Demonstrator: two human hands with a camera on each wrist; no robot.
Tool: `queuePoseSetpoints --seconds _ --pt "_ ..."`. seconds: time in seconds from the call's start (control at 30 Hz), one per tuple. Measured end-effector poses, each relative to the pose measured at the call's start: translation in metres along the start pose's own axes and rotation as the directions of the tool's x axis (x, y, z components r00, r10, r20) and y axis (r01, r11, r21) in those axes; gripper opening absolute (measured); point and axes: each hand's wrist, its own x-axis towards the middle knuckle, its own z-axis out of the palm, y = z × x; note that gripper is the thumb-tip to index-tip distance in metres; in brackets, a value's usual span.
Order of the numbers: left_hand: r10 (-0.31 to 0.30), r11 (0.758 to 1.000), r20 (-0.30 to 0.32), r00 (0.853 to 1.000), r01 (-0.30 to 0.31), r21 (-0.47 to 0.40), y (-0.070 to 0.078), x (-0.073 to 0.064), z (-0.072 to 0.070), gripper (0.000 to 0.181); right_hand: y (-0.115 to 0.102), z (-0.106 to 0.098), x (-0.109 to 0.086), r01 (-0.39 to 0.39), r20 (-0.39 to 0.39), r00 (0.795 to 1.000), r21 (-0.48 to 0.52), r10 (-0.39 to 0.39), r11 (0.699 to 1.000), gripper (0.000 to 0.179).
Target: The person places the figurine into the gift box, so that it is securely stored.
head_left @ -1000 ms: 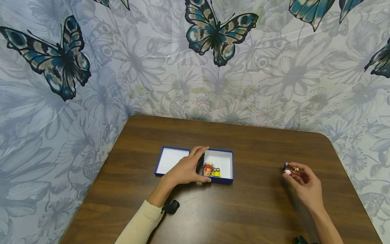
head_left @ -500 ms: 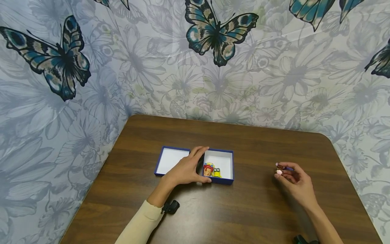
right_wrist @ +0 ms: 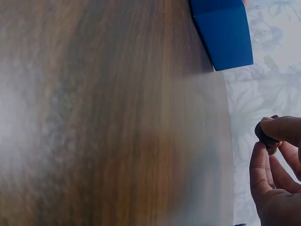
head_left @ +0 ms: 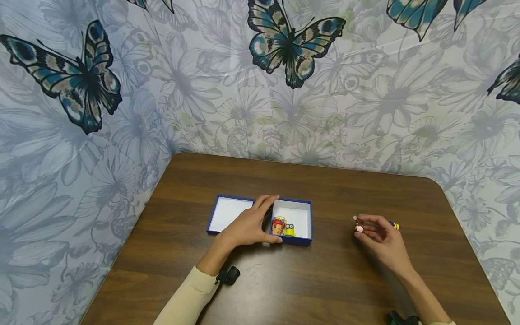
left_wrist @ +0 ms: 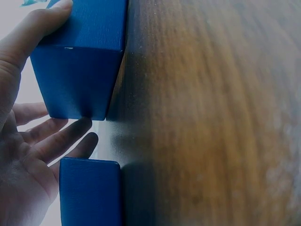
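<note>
My left hand (head_left: 245, 225) spans an open blue box (head_left: 298, 241) with a white inside. In the left wrist view, the thumb presses one wall of the box (left_wrist: 77, 80) and the fingers reach its far side. Inside the box, a red-haired figurine (head_left: 278, 225) and a small yellow figurine with big round eyes (head_left: 290, 230) stand in the near left corner. To the right, my right hand (head_left: 386, 243) pinches a small brown figurine with a pale pink part (head_left: 358, 226) between thumb and fingertips. The right wrist view shows the figurine's dark round end (right_wrist: 265, 136).
A second shallow blue tray, likely the lid (head_left: 227, 214), lies white side up left of the box. Behind the right hand, a small yellow and blue object (head_left: 395, 225) shows on the brown table (head_left: 337, 280). A butterfly-print cloth (head_left: 195, 90) hangs behind.
My right hand has moved left across the table toward the box, carrying the brown figurine. The yellow and blue object stays behind and shows past the knuckles. My left hand has not moved.
</note>
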Motion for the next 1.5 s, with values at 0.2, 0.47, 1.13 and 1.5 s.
queuePoseSetpoints --seconds 0.2,0.47,1.13,1.5 --pt "0.005 1.000 -0.002 1.000 -0.005 0.005 0.000 0.001 0.000 0.125 -0.001 0.007 0.001 0.041 0.039 0.998 0.021 -0.042 0.999 0.046" --pt "0.005 1.000 -0.003 1.000 -0.005 -0.002 0.000 0.000 0.000 0.125 -0.002 0.017 0.004 0.059 0.064 0.996 0.009 -0.059 0.998 0.046" --pt "0.008 1.000 -0.016 1.000 -0.008 0.012 -0.002 0.001 0.001 0.124 -0.012 0.037 0.020 0.085 0.137 0.987 0.035 -0.089 0.996 0.045" --pt "0.006 1.000 -0.012 1.000 -0.006 -0.004 -0.002 0.001 0.002 0.124 -0.015 0.049 0.028 0.111 0.175 0.978 0.028 -0.115 0.993 0.043"
